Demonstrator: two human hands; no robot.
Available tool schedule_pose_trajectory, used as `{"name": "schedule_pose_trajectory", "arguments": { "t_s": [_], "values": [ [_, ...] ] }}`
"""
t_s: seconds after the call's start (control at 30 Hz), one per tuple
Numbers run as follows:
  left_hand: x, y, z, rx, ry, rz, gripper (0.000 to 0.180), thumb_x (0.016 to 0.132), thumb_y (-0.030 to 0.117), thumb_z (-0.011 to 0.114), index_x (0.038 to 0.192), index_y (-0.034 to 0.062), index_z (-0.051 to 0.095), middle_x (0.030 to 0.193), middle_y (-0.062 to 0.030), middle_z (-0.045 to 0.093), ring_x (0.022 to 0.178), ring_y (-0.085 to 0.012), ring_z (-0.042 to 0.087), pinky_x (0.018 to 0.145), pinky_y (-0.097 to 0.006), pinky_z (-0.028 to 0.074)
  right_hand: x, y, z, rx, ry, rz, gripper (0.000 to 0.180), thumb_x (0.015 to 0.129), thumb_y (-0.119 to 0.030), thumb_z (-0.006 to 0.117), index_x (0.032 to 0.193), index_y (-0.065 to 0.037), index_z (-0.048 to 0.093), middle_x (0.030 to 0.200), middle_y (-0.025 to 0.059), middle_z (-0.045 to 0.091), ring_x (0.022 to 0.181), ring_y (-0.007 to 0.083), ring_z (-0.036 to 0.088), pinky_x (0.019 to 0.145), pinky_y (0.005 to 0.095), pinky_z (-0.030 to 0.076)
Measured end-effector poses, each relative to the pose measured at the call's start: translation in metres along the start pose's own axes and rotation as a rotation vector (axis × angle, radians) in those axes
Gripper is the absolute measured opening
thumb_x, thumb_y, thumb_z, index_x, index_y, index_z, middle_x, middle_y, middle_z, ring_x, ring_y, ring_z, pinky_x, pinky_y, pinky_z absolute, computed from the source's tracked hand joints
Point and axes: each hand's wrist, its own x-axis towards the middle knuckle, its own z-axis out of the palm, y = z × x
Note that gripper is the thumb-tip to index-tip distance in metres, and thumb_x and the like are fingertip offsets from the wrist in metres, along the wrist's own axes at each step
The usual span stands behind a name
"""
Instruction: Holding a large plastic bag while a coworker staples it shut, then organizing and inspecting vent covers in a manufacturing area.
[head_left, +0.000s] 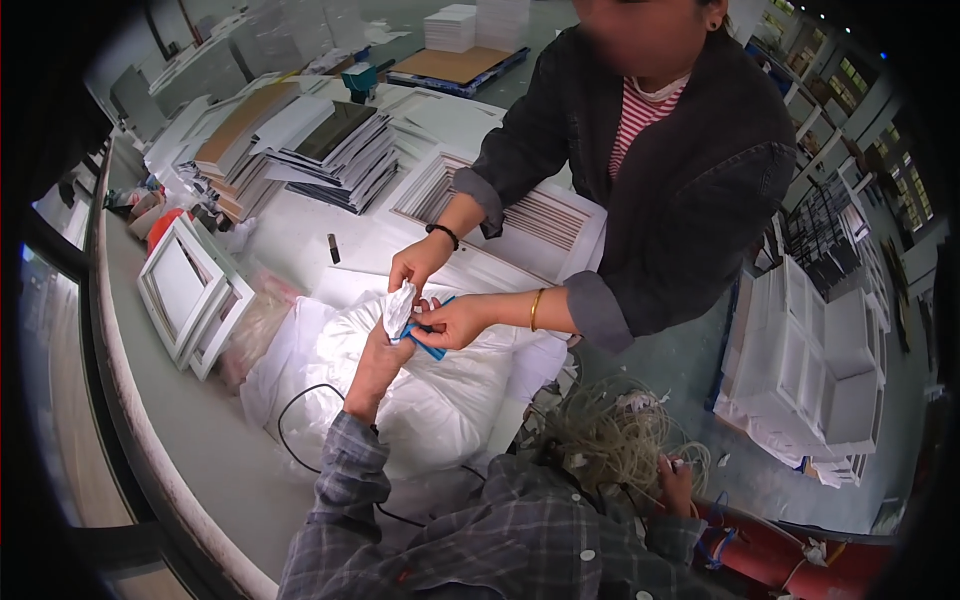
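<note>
Across the pale desk (290,240), a co-worker (690,180) in a dark jacket leans toward a large white bag (440,410), which sits slumped on the near side with its gathered neck (398,305) standing up. Beyond the bag lies a louvred panel (545,222); to the left, white frames (190,290) lean together. Tangled clear tubing (610,430) lies to the right of the bag.

The bag looks bulky and soft, so it would probably sag and shift rather than keep a shape; its weight is hard to judge. The film seems thin and slippery, likely to tear under a single pinch. Its bunched neck looks the best hold, with the fingers wrapped around all the folds.

The person's left hand (376,358) is curled firmly around the lower part of that neck. The right hand (677,487) is well apart, near the tubing, fingers bent; whether it grips anything I cannot tell. One co-worker's hand (418,264) pinches the neck's top; the other hand (458,322) fingers a slim blue strip (430,350) beside it.
</note>
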Motion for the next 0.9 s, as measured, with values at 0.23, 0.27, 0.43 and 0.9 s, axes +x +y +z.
{"name": "schedule_pose_trajectory", "arguments": {
  "t_s": [0.23,0.27,0.43,0.9],
  "values": [
    [-0.002,0.004,0.003,-0.042,0.001,0.028,0.052,0.086,0.002,0.054,0.138,-0.0018,0.054,0.123,-0.0047,0.063,0.112,-0.0124,0.057,0.101,-0.027,0.043,0.003,0.007,0.004,0.075,0.013,0.006,0.023,0.098,-0.026,0.069,0.093,-0.005,0.061,0.067,-0.0043,0.053,0.057,0.0059,0.047,0.051,0.0277,0.035],
    [-0.002,0.004,0.003,-0.042,-0.004,0.048,0.052,0.086,0.002,0.054,0.138,-0.002,0.054,0.124,-0.0054,0.064,0.113,-0.0129,0.057,0.102,-0.027,0.043,0.003,0.005,0.003,0.092,0.014,0.042,0.022,0.098,-0.025,0.068,0.092,-0.005,0.061,0.068,-0.004,0.054,0.057,0.0059,0.048,0.051,0.0276,0.035],
    [0.0,-0.001,0.0,-0.029,-0.002,0.052,0.053,0.086,0.002,0.054,0.139,-0.0024,0.053,0.127,-0.0067,0.064,0.116,-0.0146,0.057,0.103,-0.028,0.043,0.003,0.005,0.002,0.069,0.015,0.047,0.022,0.098,-0.025,0.067,0.09,-0.006,0.061,0.068,-0.003,0.055,0.058,0.0061,0.048,0.052,0.0277,0.035],
    [-0.007,0.008,0.008,-0.033,0.068,0.048,0.039,0.085,0.004,0.055,0.123,-0.0011,0.06,0.096,0.0046,0.057,0.079,-0.0048,0.047,0.068,-0.023,0.039,0.004,0.016,-0.003,0.041,0.019,0.048,0.023,0.097,-0.027,0.071,0.096,-0.008,0.059,0.072,-0.0012,0.057,0.056,0.0076,0.051,0.048,0.0262,0.038]
  ]
}}
